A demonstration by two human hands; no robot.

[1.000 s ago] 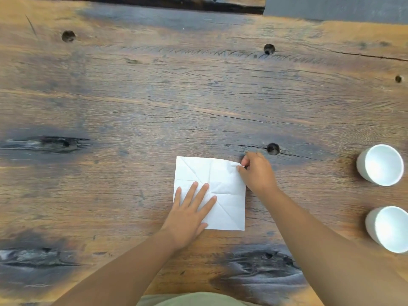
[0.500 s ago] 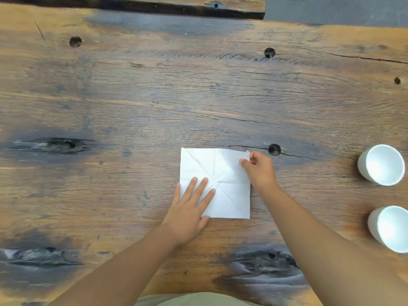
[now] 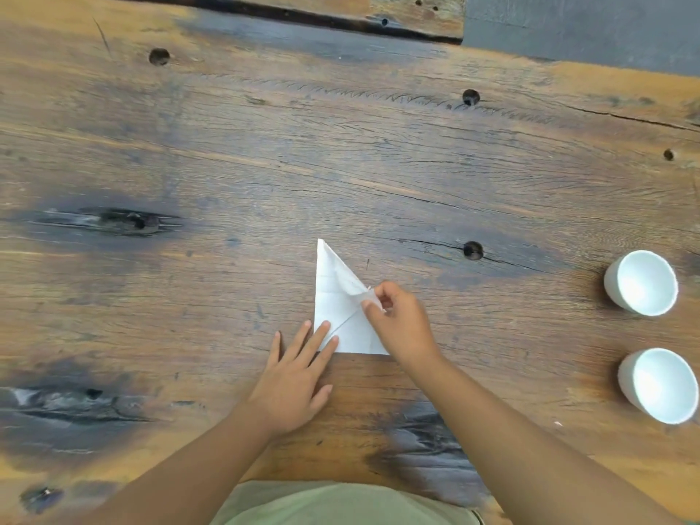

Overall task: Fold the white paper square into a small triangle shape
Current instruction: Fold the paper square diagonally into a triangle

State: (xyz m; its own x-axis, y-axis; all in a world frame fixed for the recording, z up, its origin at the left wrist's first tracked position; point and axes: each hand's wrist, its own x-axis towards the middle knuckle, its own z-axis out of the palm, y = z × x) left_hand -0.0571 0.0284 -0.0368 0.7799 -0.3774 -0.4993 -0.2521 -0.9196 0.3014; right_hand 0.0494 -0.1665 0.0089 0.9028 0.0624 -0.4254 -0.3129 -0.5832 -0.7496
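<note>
The white paper [image 3: 335, 297] lies on the wooden table near its front middle, creased and partly folded along a diagonal so it shows as a tall triangle pointing away from me. My right hand [image 3: 401, 323] pinches the paper's lifted far right corner between thumb and fingers and holds it over the sheet's middle. My left hand [image 3: 299, 377] lies flat with spread fingers, its fingertips pressing the paper's near left corner onto the table.
Two white cups stand at the right edge, one [image 3: 642, 283] farther and one [image 3: 661, 384] nearer. The wooden table [image 3: 227, 164] has dark knots and small holes. A grey floor strip [image 3: 583, 28] shows beyond the far edge.
My right hand lifted the paper's far right corner and carried it toward me and left, turning the flat square into a triangle. My left hand slid toward the near left corner.
</note>
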